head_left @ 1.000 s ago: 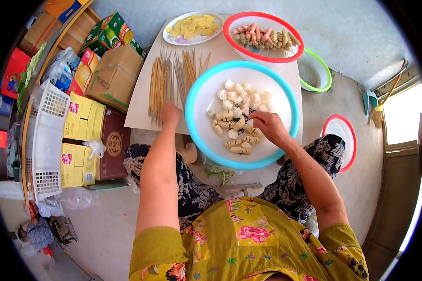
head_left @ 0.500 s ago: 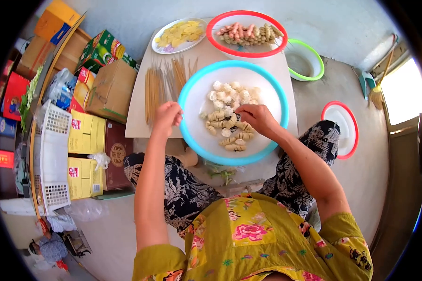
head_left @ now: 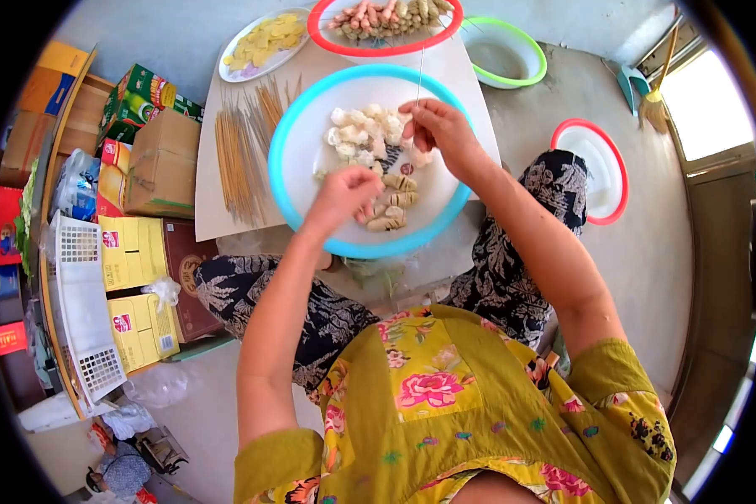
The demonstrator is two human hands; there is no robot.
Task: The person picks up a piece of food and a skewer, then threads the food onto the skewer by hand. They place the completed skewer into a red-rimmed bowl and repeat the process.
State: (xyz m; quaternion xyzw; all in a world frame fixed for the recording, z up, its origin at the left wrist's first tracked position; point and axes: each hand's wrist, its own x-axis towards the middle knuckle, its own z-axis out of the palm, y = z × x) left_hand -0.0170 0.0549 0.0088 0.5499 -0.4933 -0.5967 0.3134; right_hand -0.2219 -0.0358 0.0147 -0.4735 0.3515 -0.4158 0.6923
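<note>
My right hand (head_left: 435, 134) is closed on a thin skewer (head_left: 419, 77), which stands nearly upright over the right part of a white basin with a blue rim (head_left: 281, 160). A small dark reddish piece shows near the skewer's lower end. My left hand (head_left: 349, 197) is over the basin's lower left, fingers pinched beside ridged, pale tan pieces (head_left: 388, 220); anything between them is too small to tell. Whitish lumps (head_left: 365, 126) fill the basin's upper middle.
Loose skewers (head_left: 237, 164) lie left of the basin on the table (head_left: 214, 220). Behind are a plate of yellow slices (head_left: 265, 42), a red-rimmed basin of skewered food (head_left: 386, 49) and a green-rimmed basin (head_left: 525, 81). Boxes (head_left: 166, 160) stand left; a person (head_left: 124, 470) is lower left.
The view has shifted. My left hand has moved from outside the rim to over the tan pieces. My right hand has risen away from the food, and an upright skewer now shows in it.
</note>
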